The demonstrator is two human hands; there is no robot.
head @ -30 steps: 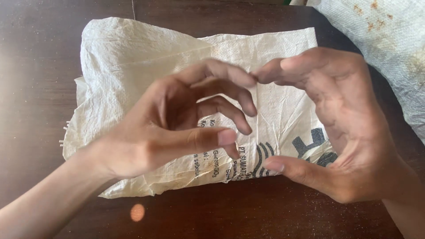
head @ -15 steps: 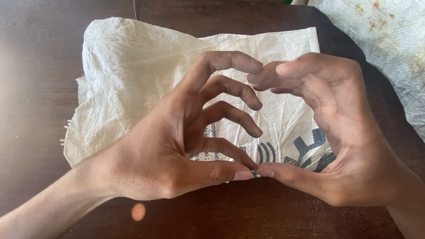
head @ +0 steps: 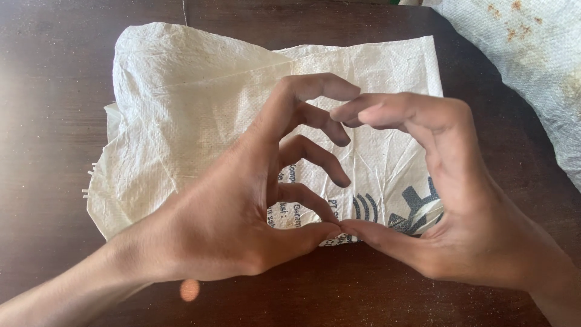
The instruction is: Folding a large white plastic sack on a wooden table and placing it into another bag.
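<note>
A folded white woven sack [head: 187,109] with dark print on its near right part lies flat on a dark wooden table [head: 54,91]. Both my hands hover over its near half. My left hand [head: 230,224] comes in from the lower left with its fingers curled and spread. My right hand [head: 466,224] comes in from the lower right, fingers arched toward the left hand. The two thumb tips touch each other at the sack's near edge, and the index fingertips almost meet above. Neither hand visibly holds anything. The hands hide part of the print.
A second, pale woven cloth [head: 532,54] with rusty stains lies at the table's far right corner. A thin thread [head: 184,11] runs off the far edge. A small light spot [head: 189,289] sits on the wood near my left wrist.
The thumbs have come together until their tips touch at the sack's near edge. My left hand has turned and raised its fingers toward the right hand's fingertips.
</note>
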